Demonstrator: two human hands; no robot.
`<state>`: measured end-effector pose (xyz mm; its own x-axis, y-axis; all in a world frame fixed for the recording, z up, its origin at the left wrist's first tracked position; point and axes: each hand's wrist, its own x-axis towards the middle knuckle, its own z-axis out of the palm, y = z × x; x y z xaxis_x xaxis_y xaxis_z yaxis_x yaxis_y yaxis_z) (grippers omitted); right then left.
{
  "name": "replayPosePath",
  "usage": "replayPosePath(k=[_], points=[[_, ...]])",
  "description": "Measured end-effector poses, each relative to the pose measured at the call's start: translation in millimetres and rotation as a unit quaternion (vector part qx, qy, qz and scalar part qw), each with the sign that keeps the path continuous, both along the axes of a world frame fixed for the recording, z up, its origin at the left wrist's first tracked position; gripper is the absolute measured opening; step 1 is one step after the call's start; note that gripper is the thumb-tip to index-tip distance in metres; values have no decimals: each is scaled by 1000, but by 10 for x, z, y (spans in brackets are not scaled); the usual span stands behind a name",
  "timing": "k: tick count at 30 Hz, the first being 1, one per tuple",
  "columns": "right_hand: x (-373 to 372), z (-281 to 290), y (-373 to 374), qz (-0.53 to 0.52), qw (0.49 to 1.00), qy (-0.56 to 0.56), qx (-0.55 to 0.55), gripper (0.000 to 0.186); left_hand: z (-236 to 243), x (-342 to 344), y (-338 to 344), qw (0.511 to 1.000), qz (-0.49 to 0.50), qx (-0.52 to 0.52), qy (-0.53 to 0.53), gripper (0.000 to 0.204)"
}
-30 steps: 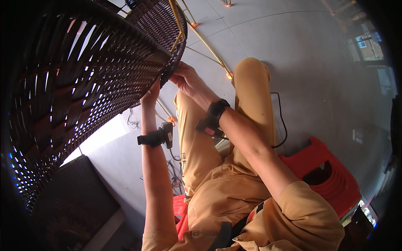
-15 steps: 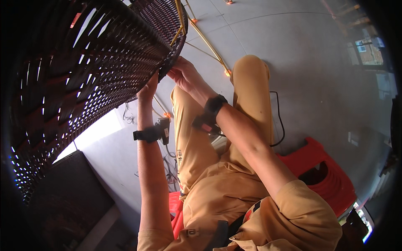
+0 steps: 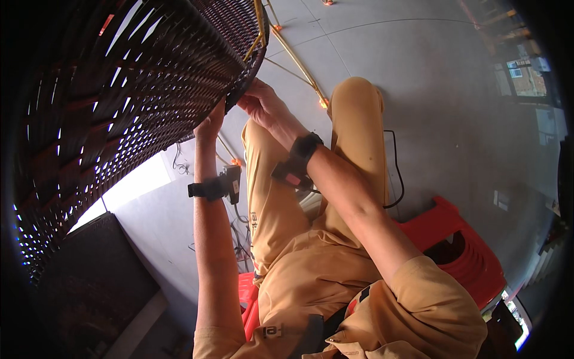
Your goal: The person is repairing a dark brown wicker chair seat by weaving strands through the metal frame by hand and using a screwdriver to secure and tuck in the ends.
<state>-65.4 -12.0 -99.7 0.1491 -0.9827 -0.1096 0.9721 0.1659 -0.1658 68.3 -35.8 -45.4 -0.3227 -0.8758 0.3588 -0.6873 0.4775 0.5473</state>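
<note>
A large dark brown wicker piece (image 3: 149, 84), woven from flat strips, fills the upper left, with yellow metal rods at its far side. My left hand (image 3: 208, 127) grips its lower edge from the near side; the weave hides most of those fingers. Just to the right, my right hand (image 3: 263, 106) reaches the same dark rim, its bent fingers closed at the edge. Whether a loose strand lies between the right fingertips cannot be made out. Each of my wrists wears a black strap with a small device.
A yellow metal rod (image 3: 299, 67) with orange-wrapped ends crosses the grey floor (image 3: 430, 78) ahead. My knees are just below the wicker. Red plastic stools (image 3: 472, 263) stand at the lower right and under me. A black cable (image 3: 399, 173) loops beside my right leg. A dark panel (image 3: 89, 269) is at lower left.
Both hands stay at the wicker rim with almost the same hold. The view has shifted very slightly; otherwise little differs.
</note>
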Motion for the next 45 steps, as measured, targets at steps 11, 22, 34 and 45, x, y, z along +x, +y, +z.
replayPosePath(k=[11,22,34,45], points=[[-65,178,60,-2,998,67,8,20,19,20,14,998,-9,-16,-64,22],[-111,278,121,-10,997,81,10,18,-146,87,-45,1000,13,-3,-26,23],[-52,259,86,-43,997,44,54,13,32,-17,25,997,-4,29,67,23],[-62,272,85,-55,995,55,69,9,84,-57,27,998,15,45,37,22]])
